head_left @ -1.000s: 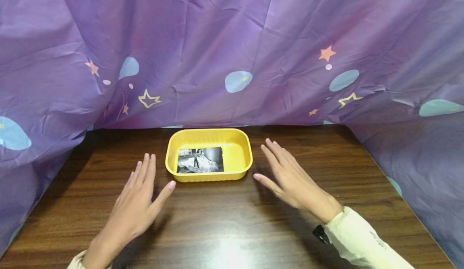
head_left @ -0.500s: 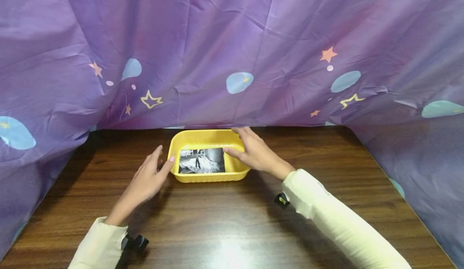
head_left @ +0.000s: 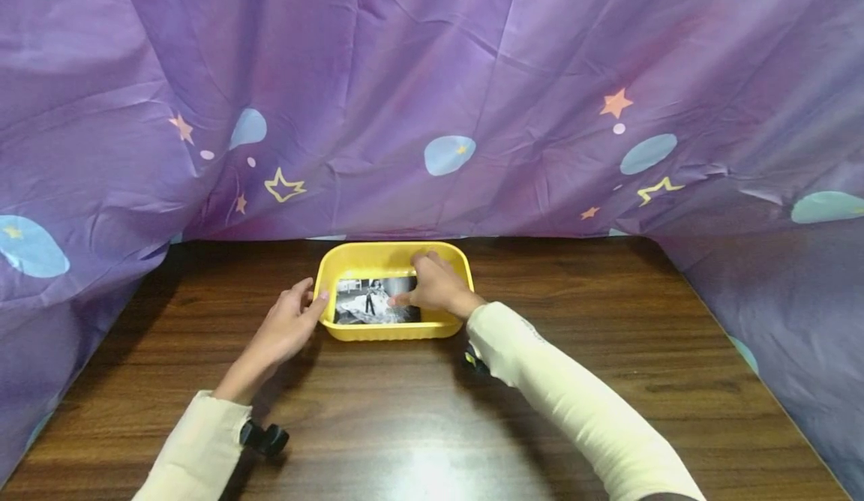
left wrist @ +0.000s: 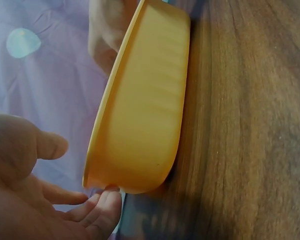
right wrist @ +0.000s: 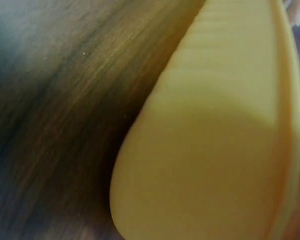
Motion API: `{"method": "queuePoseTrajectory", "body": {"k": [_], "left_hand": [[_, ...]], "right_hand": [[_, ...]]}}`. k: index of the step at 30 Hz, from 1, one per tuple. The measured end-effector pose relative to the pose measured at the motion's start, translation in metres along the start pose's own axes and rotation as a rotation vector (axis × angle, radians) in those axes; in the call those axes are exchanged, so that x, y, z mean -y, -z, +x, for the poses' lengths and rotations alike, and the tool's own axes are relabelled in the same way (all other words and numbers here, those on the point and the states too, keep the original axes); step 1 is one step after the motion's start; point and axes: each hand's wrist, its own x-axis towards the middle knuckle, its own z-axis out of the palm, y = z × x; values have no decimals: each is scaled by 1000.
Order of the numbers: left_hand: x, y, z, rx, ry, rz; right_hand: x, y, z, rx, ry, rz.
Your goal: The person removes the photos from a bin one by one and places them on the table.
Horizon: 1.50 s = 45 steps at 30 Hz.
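Note:
A yellow plastic tray (head_left: 391,331) with rounded corners stands at the far side of the table. Inside it, toward the left, lies a black-and-white photo (head_left: 354,310) of a figure in a wide pale dress. My right hand (head_left: 439,287) reaches over the tray's right side, its thumb over the photo's right part and its fingers bent down, apart from the thumb. At the tray's left end is my left hand (head_left: 286,328). In the left wrist view its fingertips (left wrist: 107,207) touch the outer wall, while the thumb stays off the rim. The right wrist view shows only the tray's wall (right wrist: 200,140) up close.
The dark wood-grain table (head_left: 378,411) reaches back to a purple curtain (head_left: 378,96) printed with stars and blobs. A black wrist device (head_left: 265,439) hangs under the left sleeve, another (head_left: 475,360) under the right.
My right hand has moved left from beside the tray to over its inside. My left hand has come in to the tray's left end. Tray and photo look much the same.

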Motion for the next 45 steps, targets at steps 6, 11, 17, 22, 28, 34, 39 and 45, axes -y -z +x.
{"method": "queuePoseTrajectory", "body": {"k": [6, 11, 17, 22, 28, 34, 39, 45], "left_hand": [[-1, -3, 0, -11, -26, 17], [2, -5, -1, -8, -33, 45], [6, -8, -2, 18, -37, 38], [8, -9, -2, 26, -36, 10], [7, -10, -3, 27, -23, -6], [7, -10, -1, 21, -12, 7], [6, -11, -1, 24, -4, 13], [4, -10, -3, 28, 1, -10]], "right_hand": [[3, -7, 1, 77, -92, -31], [4, -9, 3, 98, -104, -70], [3, -11, 7, 72, -111, -78], [2, -12, 8, 34, -127, -58], [0, -12, 10, -27, -145, -14], [-2, -10, 11, -65, -134, 24], [-3, -7, 10, -92, -133, 67], [-3, 1, 7, -155, -69, 109]]}}
